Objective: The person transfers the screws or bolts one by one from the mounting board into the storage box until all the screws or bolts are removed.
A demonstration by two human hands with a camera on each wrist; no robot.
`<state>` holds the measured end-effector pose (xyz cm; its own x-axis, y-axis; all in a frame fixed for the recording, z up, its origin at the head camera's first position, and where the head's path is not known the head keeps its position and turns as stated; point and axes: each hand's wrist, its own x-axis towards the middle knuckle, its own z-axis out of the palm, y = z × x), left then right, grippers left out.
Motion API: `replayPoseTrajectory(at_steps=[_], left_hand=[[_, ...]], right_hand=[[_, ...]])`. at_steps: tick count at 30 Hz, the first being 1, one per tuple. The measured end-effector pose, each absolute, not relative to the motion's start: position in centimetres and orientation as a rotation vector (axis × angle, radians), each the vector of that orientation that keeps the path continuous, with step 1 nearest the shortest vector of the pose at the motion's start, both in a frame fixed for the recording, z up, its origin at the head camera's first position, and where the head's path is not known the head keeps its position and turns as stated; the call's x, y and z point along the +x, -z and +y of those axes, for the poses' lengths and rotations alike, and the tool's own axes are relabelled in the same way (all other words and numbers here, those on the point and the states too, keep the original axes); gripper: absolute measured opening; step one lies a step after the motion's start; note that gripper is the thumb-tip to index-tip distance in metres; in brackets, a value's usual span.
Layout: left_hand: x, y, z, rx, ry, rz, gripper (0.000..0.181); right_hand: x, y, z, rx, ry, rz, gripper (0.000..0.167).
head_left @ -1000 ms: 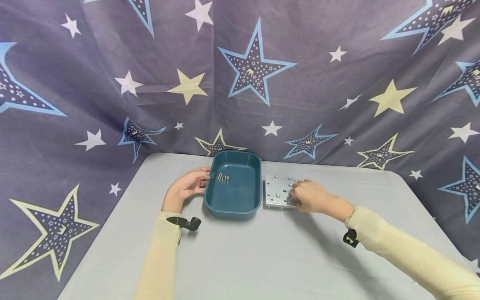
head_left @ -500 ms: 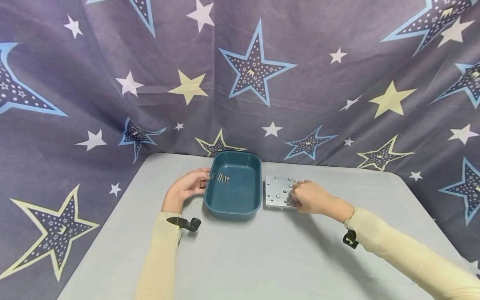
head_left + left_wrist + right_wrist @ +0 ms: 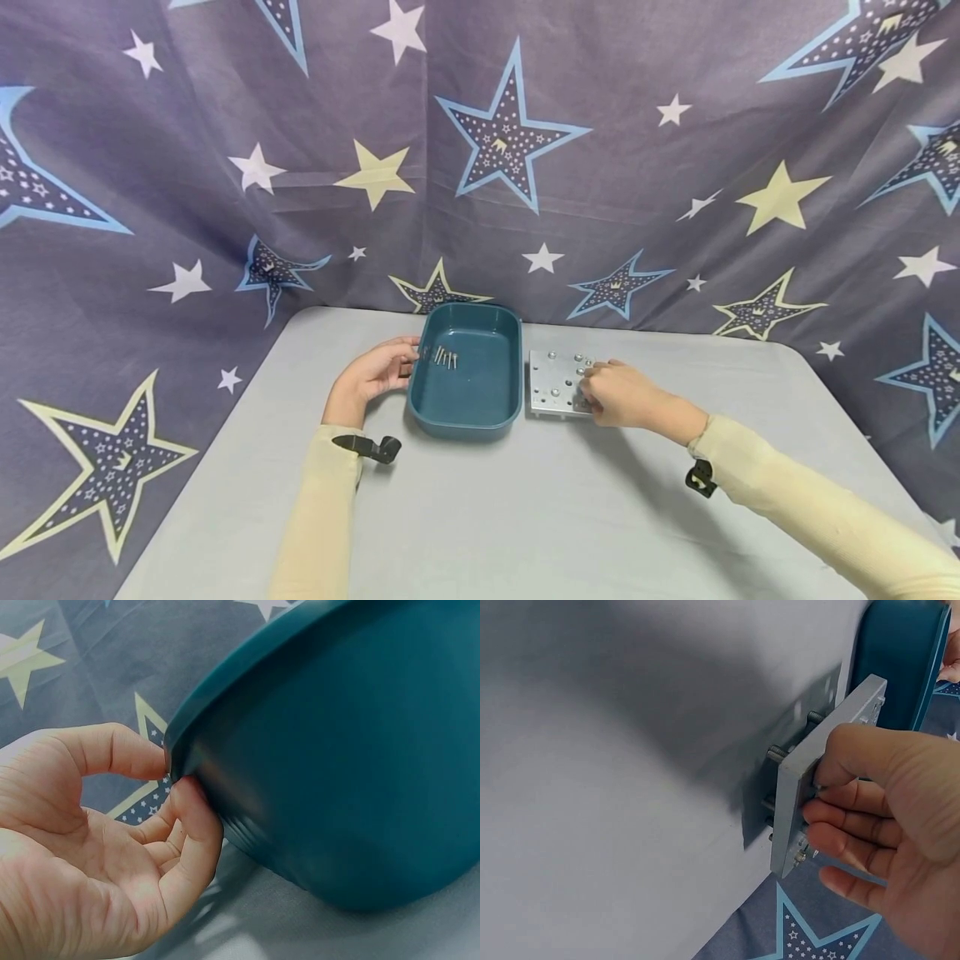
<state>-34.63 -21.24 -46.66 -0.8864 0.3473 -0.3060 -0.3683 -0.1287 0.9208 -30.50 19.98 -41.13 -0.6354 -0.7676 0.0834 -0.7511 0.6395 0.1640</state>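
A teal tray [image 3: 467, 383] stands on the table with several screws [image 3: 447, 358] lying in its left part. My left hand [image 3: 380, 369] pinches the tray's left rim between thumb and fingers, as the left wrist view shows at the rim [image 3: 217, 682]. To the right of the tray is a silver metal plate [image 3: 551, 379] with holes and several screw heads in it. My right hand [image 3: 626, 393] is at the plate's right side, thumb and forefinger pinched together at its top face; a small screw seems to be between them. Screw ends [image 3: 778, 754] stick out under the plate.
A pale cloth [image 3: 480, 517] covers the table. Behind it and at the sides hangs a dark curtain [image 3: 480, 233] with stars. Each sleeve carries a black strap mount, the left one [image 3: 382, 448] in front of the tray's left side.
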Motion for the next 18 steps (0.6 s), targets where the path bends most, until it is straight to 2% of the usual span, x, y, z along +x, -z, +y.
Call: replayPoseTrajectory(at_steps=[18], left_hand=[[-34.73,46.80,-21.31,-0.010,-2.073,1.666,0.060]], right_hand=[[-30.43,41.10,20.05,1.265,0.161,-2.710,0.031]])
